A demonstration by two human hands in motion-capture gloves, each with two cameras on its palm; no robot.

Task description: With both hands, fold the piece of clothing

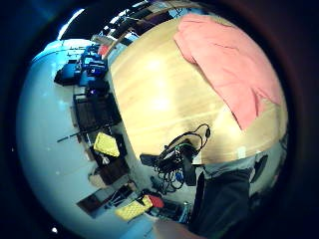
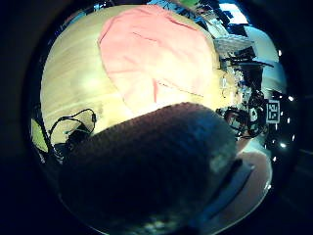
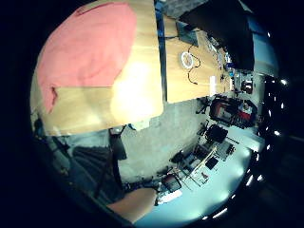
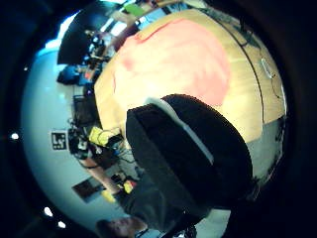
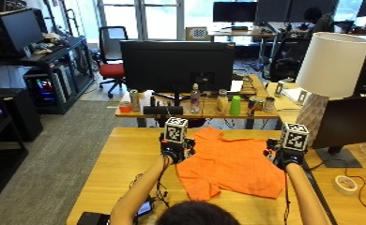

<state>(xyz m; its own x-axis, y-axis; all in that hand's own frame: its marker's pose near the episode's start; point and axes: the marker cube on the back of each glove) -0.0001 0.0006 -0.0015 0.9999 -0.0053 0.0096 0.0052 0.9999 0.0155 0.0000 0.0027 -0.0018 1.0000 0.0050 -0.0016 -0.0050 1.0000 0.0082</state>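
An orange shirt [image 5: 226,161] lies spread on the wooden table [image 5: 114,164], with a flap turned over at its near left corner. My left hand [image 5: 175,151] hovers over the shirt's left edge and holds nothing. My right hand [image 5: 284,157] hovers at the shirt's right edge, also holding nothing. The palm views look down from a height on the shirt [image 1: 229,64] [image 2: 156,54] [image 3: 85,47] [image 4: 173,59] lying on the table. A gloved part of the left hand [image 2: 146,166] and of the right hand [image 4: 188,153] fills the near side of the thumb side views.
A second desk behind carries a large monitor [image 5: 173,58] and a row of bottles and cans [image 5: 234,105]. A white lamp [image 5: 326,79], a dark screen [image 5: 352,126] and a tape roll [image 5: 345,184] stand at the right. Cables and a device [image 5: 147,206] lie near the table's front left.
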